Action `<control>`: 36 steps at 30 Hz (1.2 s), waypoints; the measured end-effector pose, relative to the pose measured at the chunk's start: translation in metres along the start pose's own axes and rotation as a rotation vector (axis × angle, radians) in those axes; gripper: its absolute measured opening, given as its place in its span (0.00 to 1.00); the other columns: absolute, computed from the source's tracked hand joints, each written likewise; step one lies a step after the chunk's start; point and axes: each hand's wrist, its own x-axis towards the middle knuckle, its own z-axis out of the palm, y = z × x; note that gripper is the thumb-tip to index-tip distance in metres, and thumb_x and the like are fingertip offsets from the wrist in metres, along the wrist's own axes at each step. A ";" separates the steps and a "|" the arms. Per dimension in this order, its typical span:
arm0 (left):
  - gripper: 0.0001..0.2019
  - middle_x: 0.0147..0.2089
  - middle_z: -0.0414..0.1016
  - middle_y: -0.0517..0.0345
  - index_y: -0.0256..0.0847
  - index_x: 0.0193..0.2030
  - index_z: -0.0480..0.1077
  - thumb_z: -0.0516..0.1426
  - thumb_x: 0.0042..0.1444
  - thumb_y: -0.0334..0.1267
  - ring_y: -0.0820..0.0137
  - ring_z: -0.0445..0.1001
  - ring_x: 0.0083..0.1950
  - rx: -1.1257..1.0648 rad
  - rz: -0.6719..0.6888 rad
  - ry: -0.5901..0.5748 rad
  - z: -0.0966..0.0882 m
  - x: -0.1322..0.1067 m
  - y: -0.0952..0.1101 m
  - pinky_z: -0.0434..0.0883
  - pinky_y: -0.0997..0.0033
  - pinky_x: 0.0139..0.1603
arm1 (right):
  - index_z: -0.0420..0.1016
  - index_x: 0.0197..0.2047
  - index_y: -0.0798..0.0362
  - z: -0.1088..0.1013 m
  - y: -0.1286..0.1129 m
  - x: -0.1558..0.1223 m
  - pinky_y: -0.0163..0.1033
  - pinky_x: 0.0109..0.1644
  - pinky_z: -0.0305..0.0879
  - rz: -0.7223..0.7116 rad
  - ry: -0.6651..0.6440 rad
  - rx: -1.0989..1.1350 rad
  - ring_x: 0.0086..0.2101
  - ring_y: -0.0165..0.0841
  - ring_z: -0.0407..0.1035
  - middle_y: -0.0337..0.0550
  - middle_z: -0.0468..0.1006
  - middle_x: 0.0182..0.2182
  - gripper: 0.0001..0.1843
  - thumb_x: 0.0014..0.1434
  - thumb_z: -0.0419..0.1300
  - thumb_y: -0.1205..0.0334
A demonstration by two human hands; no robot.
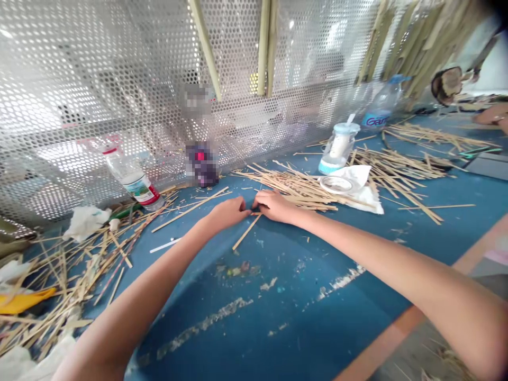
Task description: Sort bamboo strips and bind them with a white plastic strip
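Observation:
Both my arms reach forward over a blue table top (301,296). My left hand (228,210) and my right hand (273,205) meet at the middle, fingers closed and pinching the upper end of a thin bamboo strip (245,233) that lies slanted on the table. Just beyond my right hand lies a pile of bamboo strips (296,185).
A perforated metal screen (119,79) backs the table. A tipped plastic bottle (134,180) and scattered strips lie at left, with a yellow object (24,300). A small jar (338,149), tape roll (337,184), white tissue (363,185), water bottle (381,108) and more strips (405,164) sit right.

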 end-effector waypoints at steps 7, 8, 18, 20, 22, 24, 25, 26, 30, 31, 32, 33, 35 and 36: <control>0.16 0.41 0.79 0.50 0.39 0.44 0.71 0.53 0.57 0.48 0.62 0.75 0.39 0.071 -0.027 -0.133 -0.015 0.016 0.009 0.63 0.70 0.32 | 0.75 0.30 0.53 -0.008 -0.008 -0.002 0.43 0.47 0.52 -0.084 0.000 -0.085 0.37 0.35 0.69 0.42 0.78 0.32 0.15 0.56 0.51 0.78; 0.16 0.40 0.79 0.50 0.39 0.43 0.72 0.53 0.56 0.49 0.61 0.76 0.38 0.093 -0.017 -0.156 -0.018 0.017 0.014 0.64 0.70 0.33 | 0.75 0.31 0.53 -0.008 -0.008 -0.002 0.43 0.47 0.52 -0.104 -0.002 -0.094 0.36 0.35 0.69 0.42 0.78 0.32 0.15 0.57 0.51 0.77; 0.13 0.23 0.76 0.49 0.37 0.28 0.74 0.52 0.56 0.40 0.65 0.73 0.22 0.212 -0.005 -0.405 -0.036 0.028 0.042 0.68 0.69 0.30 | 0.77 0.32 0.53 -0.009 -0.010 -0.002 0.42 0.47 0.51 -0.095 -0.036 -0.115 0.39 0.36 0.70 0.44 0.80 0.35 0.14 0.60 0.52 0.75; 0.11 0.25 0.77 0.50 0.37 0.30 0.75 0.52 0.54 0.37 0.66 0.73 0.22 0.208 -0.008 -0.423 -0.037 0.029 0.039 0.69 0.70 0.30 | 0.77 0.32 0.53 -0.009 -0.010 -0.002 0.42 0.47 0.51 -0.095 -0.029 -0.099 0.39 0.36 0.70 0.44 0.79 0.35 0.14 0.60 0.52 0.75; 0.11 0.25 0.78 0.51 0.37 0.32 0.76 0.52 0.53 0.35 0.66 0.74 0.23 0.210 -0.007 -0.432 -0.038 0.030 0.038 0.69 0.71 0.30 | 0.77 0.33 0.53 -0.010 -0.010 -0.002 0.42 0.47 0.52 -0.092 -0.031 -0.096 0.39 0.36 0.70 0.44 0.79 0.35 0.14 0.60 0.52 0.75; 0.11 0.24 0.78 0.50 0.37 0.30 0.76 0.52 0.52 0.34 0.66 0.74 0.24 0.220 -0.009 -0.437 -0.038 0.031 0.038 0.69 0.71 0.30 | 0.77 0.33 0.53 -0.010 -0.011 -0.002 0.42 0.47 0.52 -0.087 -0.041 -0.096 0.39 0.36 0.70 0.45 0.79 0.36 0.14 0.60 0.52 0.74; 0.11 0.24 0.77 0.50 0.37 0.29 0.75 0.52 0.52 0.34 0.66 0.74 0.24 0.226 -0.010 -0.437 -0.038 0.031 0.038 0.69 0.71 0.30 | 0.77 0.33 0.53 -0.010 -0.011 -0.002 0.42 0.47 0.52 -0.083 -0.045 -0.095 0.39 0.36 0.69 0.45 0.79 0.36 0.14 0.60 0.52 0.74; 0.11 0.24 0.77 0.49 0.36 0.29 0.75 0.52 0.52 0.34 0.66 0.74 0.24 0.229 -0.010 -0.437 -0.038 0.031 0.038 0.69 0.71 0.30 | 0.77 0.34 0.53 -0.011 -0.011 -0.002 0.42 0.47 0.52 -0.080 -0.049 -0.092 0.39 0.36 0.69 0.45 0.79 0.37 0.14 0.60 0.51 0.74; 0.12 0.28 0.79 0.49 0.36 0.34 0.76 0.52 0.51 0.34 0.66 0.76 0.26 0.217 -0.007 -0.451 -0.042 0.027 0.037 0.69 0.73 0.29 | 0.77 0.35 0.53 -0.011 -0.011 -0.002 0.42 0.47 0.52 -0.072 -0.058 -0.087 0.40 0.37 0.69 0.44 0.79 0.36 0.14 0.60 0.51 0.74; 0.12 0.29 0.80 0.49 0.36 0.36 0.76 0.52 0.51 0.34 0.67 0.76 0.27 0.214 -0.003 -0.454 -0.044 0.026 0.037 0.69 0.74 0.29 | 0.77 0.35 0.53 -0.012 -0.011 -0.002 0.42 0.47 0.52 -0.073 -0.060 -0.087 0.40 0.37 0.69 0.44 0.79 0.36 0.15 0.60 0.51 0.74; 0.13 0.30 0.80 0.50 0.36 0.37 0.76 0.52 0.51 0.34 0.67 0.76 0.27 0.216 0.003 -0.455 -0.046 0.024 0.037 0.68 0.74 0.29 | 0.77 0.34 0.53 -0.012 -0.011 -0.002 0.42 0.47 0.53 -0.074 -0.060 -0.087 0.40 0.37 0.69 0.44 0.79 0.36 0.15 0.60 0.51 0.75; 0.13 0.30 0.80 0.50 0.36 0.38 0.77 0.52 0.51 0.33 0.67 0.76 0.28 0.222 0.013 -0.451 -0.048 0.024 0.037 0.68 0.74 0.29 | 0.77 0.34 0.53 -0.011 -0.011 -0.002 0.42 0.47 0.53 -0.075 -0.060 -0.086 0.40 0.37 0.69 0.44 0.79 0.36 0.15 0.60 0.51 0.75; 0.12 0.29 0.80 0.51 0.36 0.37 0.77 0.52 0.51 0.32 0.67 0.76 0.28 0.250 0.041 -0.435 -0.051 0.023 0.039 0.66 0.74 0.29 | 0.77 0.34 0.54 -0.011 -0.011 -0.001 0.42 0.47 0.53 -0.074 -0.059 -0.087 0.40 0.37 0.69 0.44 0.79 0.36 0.15 0.60 0.51 0.75; 0.12 0.28 0.79 0.51 0.36 0.35 0.77 0.52 0.50 0.31 0.67 0.75 0.28 0.267 0.056 -0.426 -0.051 0.023 0.040 0.66 0.73 0.29 | 0.77 0.34 0.54 -0.011 -0.011 -0.001 0.42 0.48 0.53 -0.072 -0.058 -0.087 0.40 0.36 0.70 0.44 0.79 0.36 0.15 0.60 0.51 0.75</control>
